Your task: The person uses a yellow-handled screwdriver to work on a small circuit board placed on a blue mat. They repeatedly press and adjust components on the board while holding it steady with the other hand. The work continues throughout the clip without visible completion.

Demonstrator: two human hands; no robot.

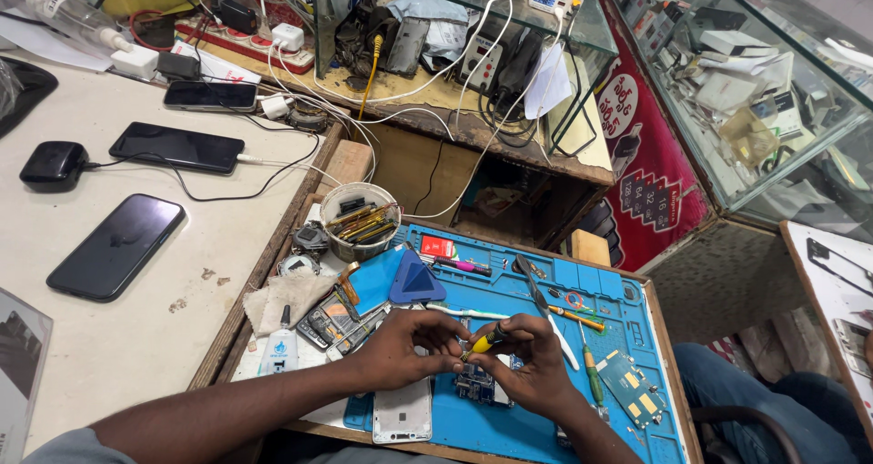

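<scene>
Both hands low over the near middle of a blue work mat [582, 287] on a wooden desk. Left hand [405, 341] curled, fingertips pinched on the tip end of a small yellow-and-black screwdriver [488, 339]; right hand [532, 359] closed round the handle end of the same screwdriver, thumb and forefinger gripping it. Just under the hands, partly hidden, an opened phone board [475, 387] flat on the mat. Beside it, toward the near edge, a white phone back cover [403, 411], lying flat and overhanging the mat's front rim. At the mat's near right corner, a green circuit board [630, 389] with yellow patches; next to that, a green-handled screwdriver [591, 369] lying lengthwise. Further up the mat, tweezers [538, 291], an orange-handled tool [575, 317] and a pink-handled tool [459, 265], all well apart from the hands. At the mat's far left corner, a blue triangular pick [417, 280] resting against a blue flat pad [375, 278]. Off the mat, at the desk's far left, a round tub [359, 219] full of brass-coloured tools. On the pale counter to the left, three dark phones [116, 244] lying face up, one on a white charging cable [273, 160], and a small black box [53, 164] close to the counter's left edge.
</scene>
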